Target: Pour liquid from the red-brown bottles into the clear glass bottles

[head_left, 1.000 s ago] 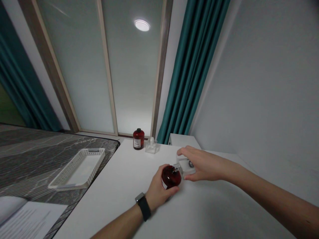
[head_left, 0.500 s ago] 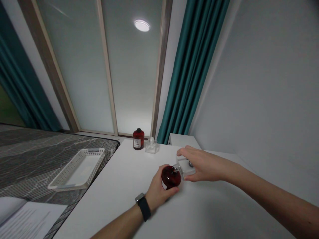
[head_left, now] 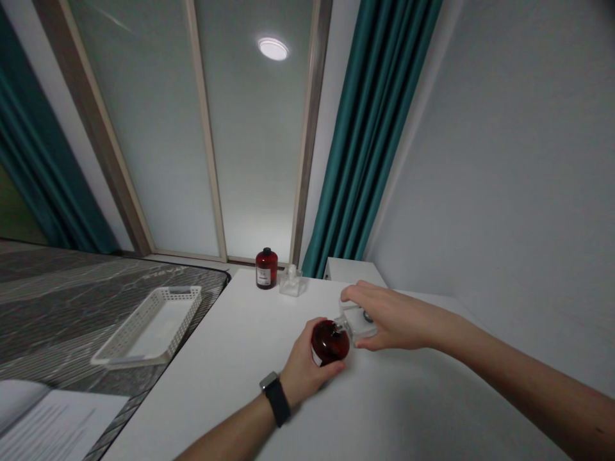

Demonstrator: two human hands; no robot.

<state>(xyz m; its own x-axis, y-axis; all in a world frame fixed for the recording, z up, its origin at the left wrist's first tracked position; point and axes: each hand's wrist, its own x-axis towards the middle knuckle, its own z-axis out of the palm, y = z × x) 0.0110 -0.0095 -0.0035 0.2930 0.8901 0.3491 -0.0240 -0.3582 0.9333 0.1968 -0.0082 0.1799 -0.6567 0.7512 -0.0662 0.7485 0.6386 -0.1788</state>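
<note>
My left hand, with a dark watch on its wrist, grips a round dark red bottle tipped on its side over the white table. The bottle's mouth meets a small clear square bottle, which my right hand holds from above and the right. A small dark round part shows on the clear bottle under my fingers. Both bottles are just above the table top, near its middle.
At the table's far edge stand a second dark red bottle with a black cap and a clear square bottle. A white slotted basket lies on the dark marbled surface to the left, with a printed paper nearer me. Teal curtains hang behind.
</note>
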